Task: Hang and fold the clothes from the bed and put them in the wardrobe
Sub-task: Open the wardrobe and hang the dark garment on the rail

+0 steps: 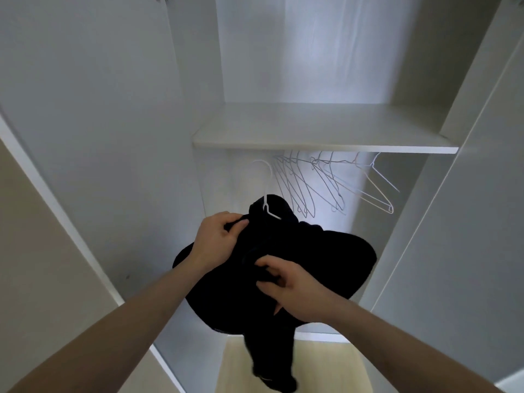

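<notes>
Black fabric fills the near middle of the view: a dark garment (326,259) bunched on a white hanger (268,191), its long axis running up and away from the person, with one loose end trailing straight down over the pale floor (326,364). The right hand (295,290) has its fingers curled into a fold of the cloth near the garment's centre. The left hand (217,236) pinches the cloth higher up, just beside the hanger's neck. The hanger's hook points up toward the underside of the wardrobe shelf (326,137). Beyond it, a row of bare wire hangers (312,185) hangs tilted under that shelf, inside the open white wardrobe (113,109).
</notes>
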`<state>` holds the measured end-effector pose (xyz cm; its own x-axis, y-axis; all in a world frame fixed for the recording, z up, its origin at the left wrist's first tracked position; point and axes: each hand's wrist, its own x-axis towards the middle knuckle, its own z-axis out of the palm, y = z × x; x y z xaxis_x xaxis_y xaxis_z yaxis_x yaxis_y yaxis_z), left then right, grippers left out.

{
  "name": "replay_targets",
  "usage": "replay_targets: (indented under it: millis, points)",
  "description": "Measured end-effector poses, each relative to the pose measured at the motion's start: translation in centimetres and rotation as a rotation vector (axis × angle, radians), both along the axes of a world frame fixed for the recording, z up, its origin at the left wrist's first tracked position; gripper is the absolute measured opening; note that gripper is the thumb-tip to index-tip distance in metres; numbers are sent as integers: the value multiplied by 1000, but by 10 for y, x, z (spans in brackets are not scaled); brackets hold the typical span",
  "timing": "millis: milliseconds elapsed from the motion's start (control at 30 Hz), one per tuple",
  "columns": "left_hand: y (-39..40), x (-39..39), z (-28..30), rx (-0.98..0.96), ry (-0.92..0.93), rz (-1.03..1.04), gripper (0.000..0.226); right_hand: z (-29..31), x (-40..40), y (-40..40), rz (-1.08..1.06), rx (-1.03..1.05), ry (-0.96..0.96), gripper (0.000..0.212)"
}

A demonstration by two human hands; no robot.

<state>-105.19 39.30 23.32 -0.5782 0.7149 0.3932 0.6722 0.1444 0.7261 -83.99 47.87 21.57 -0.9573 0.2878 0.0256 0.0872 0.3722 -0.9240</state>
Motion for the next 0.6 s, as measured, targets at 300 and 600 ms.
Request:
replay_targets:
  millis: [300,600]
  points:
    - [-7,13,7,22,-137,-70,13,4,26,33,92,405,-221,26]
    - [-15,-4,20,-4,-140,-233,25,34,80,108,-393,565,-85,14]
